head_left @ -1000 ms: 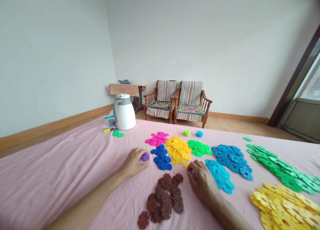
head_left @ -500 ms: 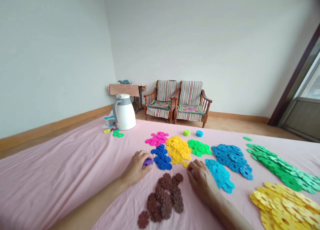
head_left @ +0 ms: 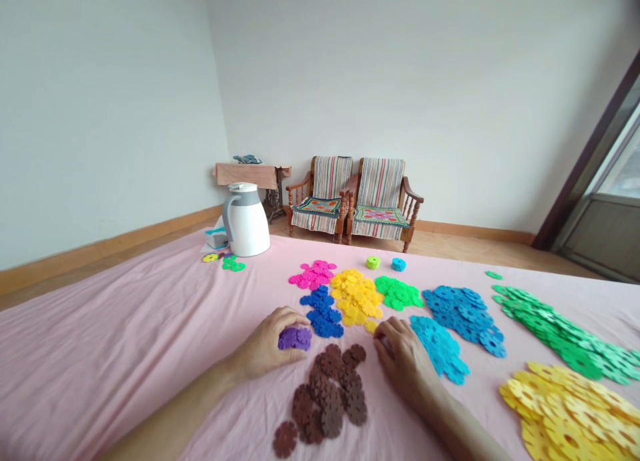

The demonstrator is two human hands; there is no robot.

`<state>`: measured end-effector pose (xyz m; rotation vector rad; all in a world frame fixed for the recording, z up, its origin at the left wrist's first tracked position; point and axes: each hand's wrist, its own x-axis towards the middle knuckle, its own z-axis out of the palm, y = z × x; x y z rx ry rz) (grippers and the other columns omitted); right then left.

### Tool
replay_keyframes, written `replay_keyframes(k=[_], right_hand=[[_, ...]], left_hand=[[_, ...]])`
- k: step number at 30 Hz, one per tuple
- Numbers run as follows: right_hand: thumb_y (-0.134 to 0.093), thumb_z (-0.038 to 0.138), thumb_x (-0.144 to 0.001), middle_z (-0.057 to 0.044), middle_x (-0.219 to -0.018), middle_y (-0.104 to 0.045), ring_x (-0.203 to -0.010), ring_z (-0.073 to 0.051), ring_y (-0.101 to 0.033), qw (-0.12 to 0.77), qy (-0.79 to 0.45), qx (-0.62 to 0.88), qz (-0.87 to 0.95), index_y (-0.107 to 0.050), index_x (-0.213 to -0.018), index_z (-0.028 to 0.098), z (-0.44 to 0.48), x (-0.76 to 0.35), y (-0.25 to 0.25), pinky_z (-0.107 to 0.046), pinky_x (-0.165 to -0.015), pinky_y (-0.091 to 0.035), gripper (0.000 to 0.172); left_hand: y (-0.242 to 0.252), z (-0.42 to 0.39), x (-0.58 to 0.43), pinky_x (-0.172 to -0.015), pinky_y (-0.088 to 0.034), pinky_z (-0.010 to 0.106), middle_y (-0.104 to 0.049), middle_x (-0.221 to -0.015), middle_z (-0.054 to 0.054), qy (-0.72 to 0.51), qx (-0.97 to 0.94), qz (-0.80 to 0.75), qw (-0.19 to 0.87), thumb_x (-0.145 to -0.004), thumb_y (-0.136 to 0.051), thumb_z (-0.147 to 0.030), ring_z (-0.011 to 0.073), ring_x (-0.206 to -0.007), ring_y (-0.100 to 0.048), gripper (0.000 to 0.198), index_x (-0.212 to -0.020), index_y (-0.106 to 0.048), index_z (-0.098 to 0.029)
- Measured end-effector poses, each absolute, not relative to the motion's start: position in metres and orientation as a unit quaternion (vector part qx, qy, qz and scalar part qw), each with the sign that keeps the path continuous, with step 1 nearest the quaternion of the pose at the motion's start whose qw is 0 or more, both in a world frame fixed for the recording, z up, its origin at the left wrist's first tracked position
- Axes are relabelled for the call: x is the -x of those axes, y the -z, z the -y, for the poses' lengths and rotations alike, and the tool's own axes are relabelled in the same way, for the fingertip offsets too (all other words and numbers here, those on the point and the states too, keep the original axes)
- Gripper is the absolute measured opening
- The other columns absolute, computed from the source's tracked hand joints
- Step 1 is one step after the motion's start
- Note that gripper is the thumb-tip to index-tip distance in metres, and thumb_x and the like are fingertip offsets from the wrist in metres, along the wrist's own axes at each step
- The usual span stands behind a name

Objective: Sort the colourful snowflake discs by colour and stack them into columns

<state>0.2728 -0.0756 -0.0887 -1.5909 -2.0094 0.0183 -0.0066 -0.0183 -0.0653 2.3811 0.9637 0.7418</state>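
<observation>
My left hand (head_left: 273, 341) rests on the pink cloth, thumb and fingers apart around a small pile of purple notched plastic discs (head_left: 295, 339). My right hand (head_left: 400, 351) lies with curled fingers beside the light blue discs (head_left: 443, 351); whatever its fingers hold, if anything, is hidden under them. A yellow disc touches or lies close to its fingertips, at the edge of the yellow pile (head_left: 356, 297). Between the hands, nearer to me, spreads a pile of brown discs (head_left: 330, 394). Dark blue discs (head_left: 323, 314) lie just beyond the purple ones.
Pink (head_left: 313, 274), green (head_left: 399, 293) and blue discs (head_left: 465, 314) form further piles. Larger green (head_left: 560, 331) and yellow discs (head_left: 575, 407) lie at right. A white jug (head_left: 249, 224) stands at far left on the cloth (head_left: 150, 321). Two wooden chairs (head_left: 383, 194) are behind.
My left hand has opened wider and moved slightly left and nearer to me, so more purple discs show. My right hand has stayed nearly still. The view has tilted slightly.
</observation>
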Motion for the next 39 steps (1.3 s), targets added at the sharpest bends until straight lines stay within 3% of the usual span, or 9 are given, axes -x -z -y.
replay_keyframes(k=[7,20,28,33,36,39], right_hand=[[-0.042,0.020,-0.085,-0.005,-0.079,-0.057,-0.076,-0.019,-0.051,0.287,0.008,0.591,0.754,-0.057,-0.076,0.020,0.075,-0.275,0.091,-0.031,-0.068,-0.037,0.017],[-0.042,0.019,-0.085,-0.004,-0.079,-0.058,-0.076,-0.019,-0.053,0.286,0.012,0.590,0.755,-0.057,-0.077,0.020,0.076,-0.275,0.091,-0.031,-0.068,-0.039,0.017],[-0.041,0.019,-0.085,-0.005,-0.080,-0.057,-0.077,-0.019,-0.052,0.279,0.007,0.592,0.756,-0.056,-0.078,0.020,0.076,-0.273,0.090,-0.032,-0.069,-0.038,0.017],[-0.042,0.019,-0.085,-0.005,-0.079,-0.057,-0.076,-0.019,-0.052,0.284,0.013,0.590,0.756,-0.057,-0.077,0.021,0.077,-0.274,0.089,-0.031,-0.068,-0.038,0.017],[-0.042,0.020,-0.085,-0.004,-0.079,-0.057,-0.076,-0.019,-0.053,0.284,0.014,0.589,0.756,-0.057,-0.077,0.021,0.076,-0.274,0.090,-0.031,-0.068,-0.038,0.017],[-0.042,0.020,-0.086,-0.005,-0.079,-0.057,-0.076,-0.019,-0.053,0.280,0.009,0.589,0.758,-0.057,-0.078,0.020,0.076,-0.275,0.091,-0.032,-0.068,-0.038,0.017]], left_hand=[[0.062,0.013,0.010,-0.090,-0.041,0.032,-0.062,-0.101,0.006,-0.273,-0.860,-0.363,0.234,-0.075,-0.066,-0.040,0.0207,-0.099,-0.053,0.030,-0.100,-0.066,-0.023],[0.065,0.019,-0.001,-0.079,-0.044,0.029,-0.064,-0.084,0.003,-0.296,-0.851,-0.379,0.213,-0.076,-0.060,-0.022,0.0181,-0.086,-0.056,0.009,-0.081,-0.068,-0.021],[0.075,-0.005,0.015,-0.064,-0.044,0.023,-0.067,-0.076,0.002,-0.354,-0.774,-0.479,0.216,-0.077,-0.052,-0.026,0.0146,-0.069,-0.058,0.017,-0.081,-0.066,-0.017],[0.085,-0.022,0.034,-0.051,-0.035,0.020,-0.058,-0.055,-0.003,-0.318,-0.749,-0.560,0.155,-0.077,-0.052,-0.036,0.0115,-0.053,-0.052,0.025,-0.062,-0.058,-0.017],[0.085,-0.025,0.039,-0.051,-0.034,0.021,-0.057,-0.055,-0.004,-0.299,-0.744,-0.581,0.138,-0.076,-0.053,-0.036,0.0118,-0.053,-0.053,0.021,-0.067,-0.060,-0.018],[0.083,-0.026,0.042,-0.055,-0.038,0.021,-0.058,-0.061,-0.004,-0.311,-0.744,-0.580,0.114,-0.074,-0.054,-0.029,0.0124,-0.056,-0.054,0.017,-0.086,-0.061,-0.019]])
